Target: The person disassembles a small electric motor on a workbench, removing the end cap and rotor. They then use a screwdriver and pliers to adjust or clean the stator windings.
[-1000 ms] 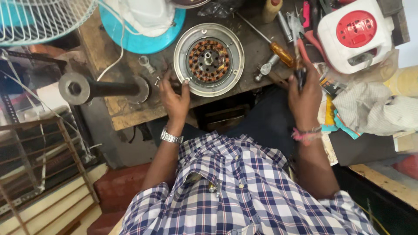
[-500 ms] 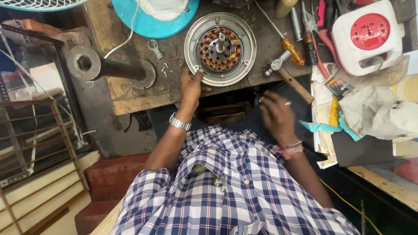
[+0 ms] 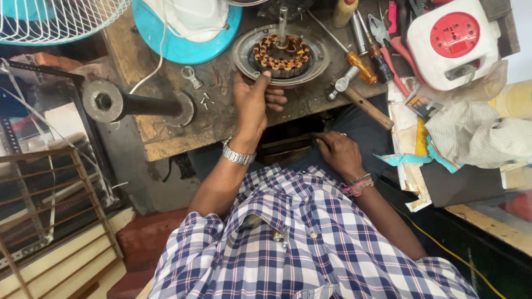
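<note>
The left hand's fingers (image 3: 260, 83) pinch the near rim of the round grey metal fan motor with copper windings (image 3: 281, 54), now tilted up at the desk's (image 3: 166, 133) twelve o'clock. The right hand (image 3: 338, 152), loosely curled and empty, has dropped to the lap.

My left hand (image 3: 252, 102) is extended forward with the wrist straight and the fingers curled in a light grip, while my right hand (image 3: 339, 152) rests lower and nearer my body, palm down, fingers loosely bent.
</note>
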